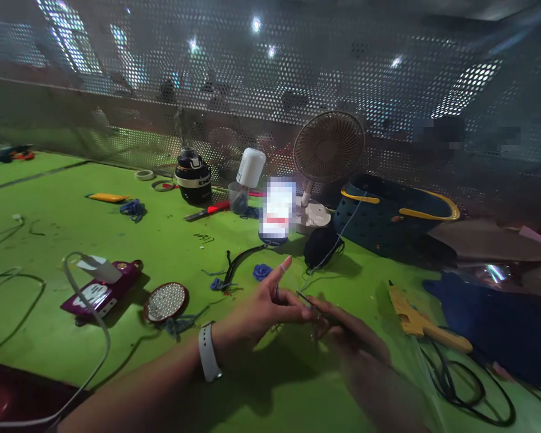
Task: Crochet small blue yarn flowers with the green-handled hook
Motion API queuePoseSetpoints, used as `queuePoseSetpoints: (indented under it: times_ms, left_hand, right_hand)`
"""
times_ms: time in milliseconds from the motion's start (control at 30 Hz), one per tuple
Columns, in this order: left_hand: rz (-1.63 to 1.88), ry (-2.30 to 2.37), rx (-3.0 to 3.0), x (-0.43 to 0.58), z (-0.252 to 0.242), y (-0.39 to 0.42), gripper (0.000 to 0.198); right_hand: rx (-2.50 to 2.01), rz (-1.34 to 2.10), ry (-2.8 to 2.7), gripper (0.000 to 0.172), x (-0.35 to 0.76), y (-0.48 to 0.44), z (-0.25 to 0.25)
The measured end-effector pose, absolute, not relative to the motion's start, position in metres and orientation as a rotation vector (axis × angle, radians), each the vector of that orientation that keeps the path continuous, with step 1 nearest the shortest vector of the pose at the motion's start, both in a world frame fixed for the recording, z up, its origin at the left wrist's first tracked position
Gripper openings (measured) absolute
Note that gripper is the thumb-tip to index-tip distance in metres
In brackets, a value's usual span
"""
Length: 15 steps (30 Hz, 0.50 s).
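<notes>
My left hand (270,304) is over the table's middle, index finger raised and yarn running over it. Its thumb and other fingers pinch a small bit of light yarn work, mostly hidden. In my right hand (354,331), partly blurred, is a slim crochet hook (303,297) whose tip meets the left fingertips. A pale blue strand of yarn (349,222) runs down from the dark basket (369,225) towards my hands. Beyond them lie a dark yarn ball (321,248) and a blue crocheted piece (262,272). A lit phone (277,207) stands upright.
Behind stand a fan (329,147), a black jug (193,180) and a tilted white bottle (251,167). At left are a purple power strip (112,288) and a round studded disc (166,302). A yellow glue gun (424,325) with its black cord lies right, near dark blue cloth (500,325).
</notes>
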State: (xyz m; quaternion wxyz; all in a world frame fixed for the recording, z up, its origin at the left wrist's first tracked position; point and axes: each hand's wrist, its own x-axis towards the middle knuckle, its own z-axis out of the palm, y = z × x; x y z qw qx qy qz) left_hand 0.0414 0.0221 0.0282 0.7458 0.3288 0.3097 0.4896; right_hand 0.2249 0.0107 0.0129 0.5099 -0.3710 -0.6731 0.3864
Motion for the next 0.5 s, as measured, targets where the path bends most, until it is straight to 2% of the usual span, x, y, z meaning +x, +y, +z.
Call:
queuePoseSetpoints:
  times_ms: [200,500]
  left_hand:
    - [1.016,0.836,1.063,0.028,0.037,0.026,0.114]
    - [1.088,0.958,1.342,0.027,0.04,0.027,0.107]
  right_hand:
    - [-0.775,0.911,-1.572,0.022,0.225,0.02,0.011]
    - [-0.814,0.914,-1.555,0.026,0.226,0.023,0.006]
